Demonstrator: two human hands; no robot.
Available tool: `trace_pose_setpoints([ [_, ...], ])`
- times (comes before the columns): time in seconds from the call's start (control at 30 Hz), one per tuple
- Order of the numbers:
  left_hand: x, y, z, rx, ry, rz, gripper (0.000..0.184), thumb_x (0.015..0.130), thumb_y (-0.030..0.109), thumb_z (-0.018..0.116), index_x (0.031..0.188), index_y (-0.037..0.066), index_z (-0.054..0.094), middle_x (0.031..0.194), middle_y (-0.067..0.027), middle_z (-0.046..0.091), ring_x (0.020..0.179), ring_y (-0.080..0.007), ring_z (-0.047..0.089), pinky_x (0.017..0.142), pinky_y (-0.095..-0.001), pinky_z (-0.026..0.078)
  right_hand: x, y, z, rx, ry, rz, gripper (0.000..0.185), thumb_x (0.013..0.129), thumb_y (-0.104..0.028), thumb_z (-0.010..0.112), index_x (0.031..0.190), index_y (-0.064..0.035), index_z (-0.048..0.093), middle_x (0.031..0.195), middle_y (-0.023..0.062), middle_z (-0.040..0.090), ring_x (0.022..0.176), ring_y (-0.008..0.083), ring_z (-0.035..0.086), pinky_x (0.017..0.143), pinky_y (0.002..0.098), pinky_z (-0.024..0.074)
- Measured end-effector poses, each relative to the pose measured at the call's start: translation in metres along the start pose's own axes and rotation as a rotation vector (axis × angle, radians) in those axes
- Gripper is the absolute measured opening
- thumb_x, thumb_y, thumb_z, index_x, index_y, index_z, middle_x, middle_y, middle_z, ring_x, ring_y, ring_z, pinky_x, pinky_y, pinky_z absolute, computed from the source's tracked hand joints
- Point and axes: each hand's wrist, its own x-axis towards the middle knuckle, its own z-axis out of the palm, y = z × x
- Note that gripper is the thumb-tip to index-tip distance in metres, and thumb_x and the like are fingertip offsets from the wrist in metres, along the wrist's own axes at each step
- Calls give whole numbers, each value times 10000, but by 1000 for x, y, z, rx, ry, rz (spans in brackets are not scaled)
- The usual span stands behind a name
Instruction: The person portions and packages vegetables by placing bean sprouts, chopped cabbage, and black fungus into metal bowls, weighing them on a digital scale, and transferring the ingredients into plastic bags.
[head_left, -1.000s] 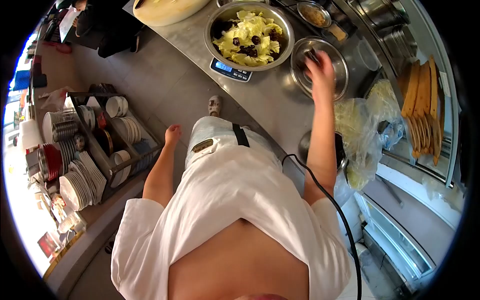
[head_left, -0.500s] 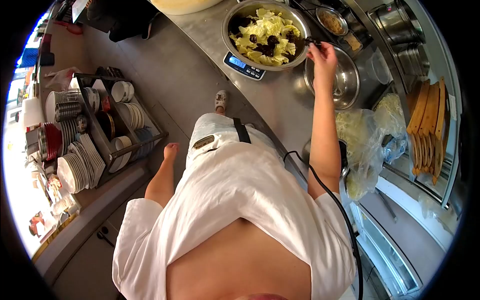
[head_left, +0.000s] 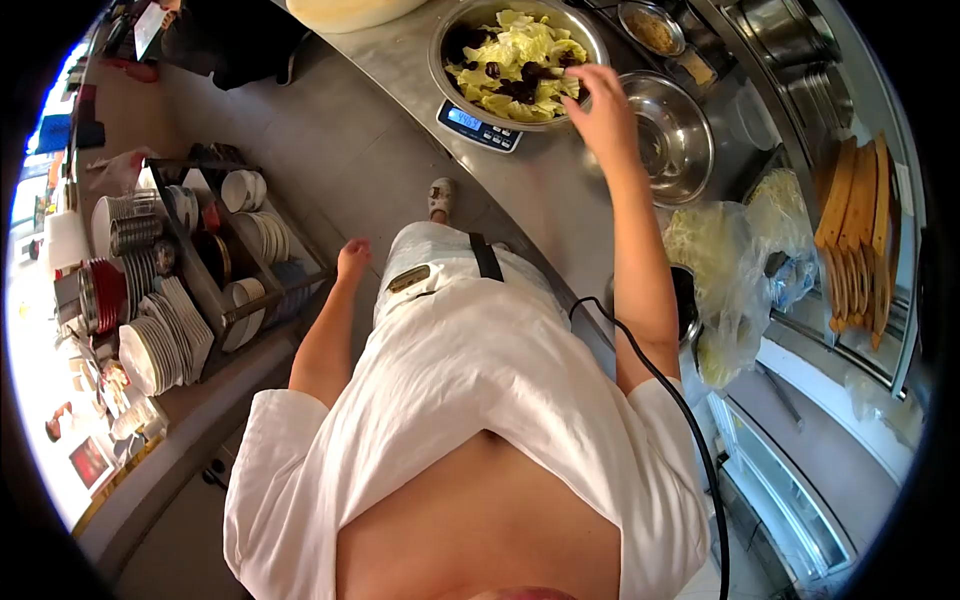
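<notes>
My right hand (head_left: 603, 112) is over the right rim of a large steel bowl (head_left: 437, 62), fingers apart and nothing seen between them. Cut pale green leaves (head_left: 525, 42) and dark pieces (head_left: 518, 88) fill that bowl. It rests on a digital scale (head_left: 480, 127) with a lit blue display. Just right of my hand stands a second steel bowl (head_left: 690, 150), with little visible inside. My left hand (head_left: 353, 258) hangs beside my body, near the dish rack; its fingers look curled but are too small to make out.
Left, a rack (head_left: 255, 306) holds stacked plates and bowls. Plastic bags of shredded vegetable (head_left: 715, 265) lie at the counter's right, near wooden paddles (head_left: 850, 225). A round white board (head_left: 350, 10) is at the top. Another person in dark clothes (head_left: 230, 40) is at upper left. A black cable (head_left: 660, 375) crosses my right side.
My right hand moved from the second bowl to the large bowl. The dark pieces it held half a second ago are no longer seen in it. The view has shifted slightly.
</notes>
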Motion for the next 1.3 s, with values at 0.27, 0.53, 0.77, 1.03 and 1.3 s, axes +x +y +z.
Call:
trace_pose_setpoints([
  [0.27, -1, -55, -16, 59, -4, -111, 199, 806, 160, 521, 917, 41, 634, 669, -28, 596, 598, -115, 561, 529, -240, 424, -149, 59, -62, 188, 198, 413, 141, 820, -53, 589, 959, -31, 588, 905, 80, 597, 807, 171, 586, 691, 283, 474],
  [0.53, -11, -21, 1, 220, -87, -270, 198, 803, 176, 527, 907, 44, 632, 686, -34, 595, 585, -118, 554, 511, -264, 433, -336, 85, -95, -335, -342, 866, 329, 739, -200, 663, 1005, -94, 499, 981, 169, 510, 864, 344, 542, 720, 401, 447],
  [0.77, 23, 10, 28, -64, -120, -81, 166, 832, 155, 527, 912, 48, 625, 705, -26, 591, 595, -103, 537, 525, -251, 431, -341, 81, -88, -342, -286, 919, 188, 690, -106, 660, 827, -77, 535, 776, 116, 552, 764, 299, 557, 647, 389, 444],
  [1.03, 24, 52, 25, -94, -160, 37, 158, 831, 113, 524, 949, 57, 614, 765, -15, 595, 647, -99, 547, 588, -238, 444, -307, 65, -122, -434, 54, 852, 225, 650, 35, 554, 832, -96, 534, 829, 110, 466, 721, 271, 513, 652, 361, 432],
  [1.3, 72, 130, 27, -92, -143, 162, 183, 838, 115, 509, 982, 72, 613, 818, -28, 616, 698, -116, 581, 608, -249, 457, -201, 6, -100, -114, 135, 787, 248, 652, 82, 530, 863, -46, 556, 810, 86, 467, 639, 179, 495, 602, 279, 427],
])
